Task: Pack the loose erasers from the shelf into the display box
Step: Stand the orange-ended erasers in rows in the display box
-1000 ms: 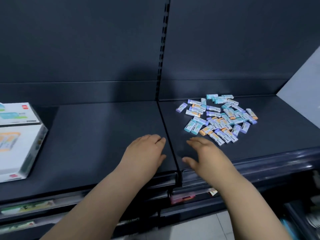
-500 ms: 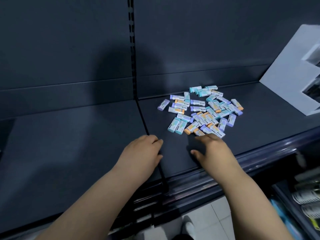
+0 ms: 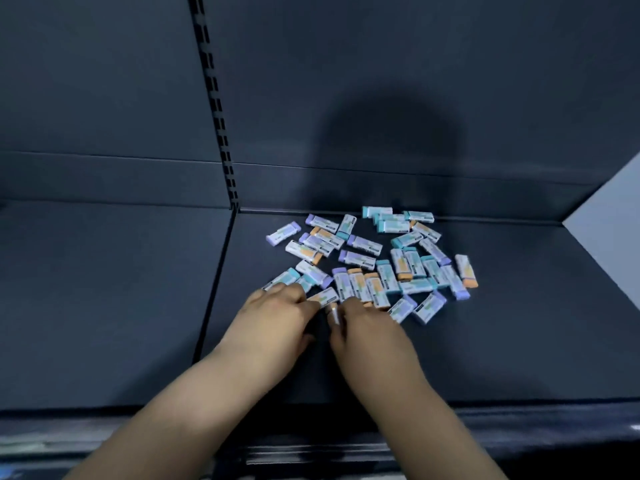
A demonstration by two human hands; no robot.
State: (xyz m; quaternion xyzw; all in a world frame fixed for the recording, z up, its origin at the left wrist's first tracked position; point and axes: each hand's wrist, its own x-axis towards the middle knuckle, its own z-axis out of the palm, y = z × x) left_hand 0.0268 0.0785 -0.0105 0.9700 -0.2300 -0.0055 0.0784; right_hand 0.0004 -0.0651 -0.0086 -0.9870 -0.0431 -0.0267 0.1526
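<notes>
Left hand (image 3: 277, 317) and right hand (image 3: 367, 332) crowd together, fingers curled at the near edge of the erasers (image 3: 363, 244) (grip too blurred to tell); most lie far-right.

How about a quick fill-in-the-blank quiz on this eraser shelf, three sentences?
1. The erasers lie on a dark ____.
2. ____ hands, the left hand and the right hand, are at the pile's near edge.
3. Eraser ends are purple, teal or ____.
Missing: shelf; both; orange.
</notes>
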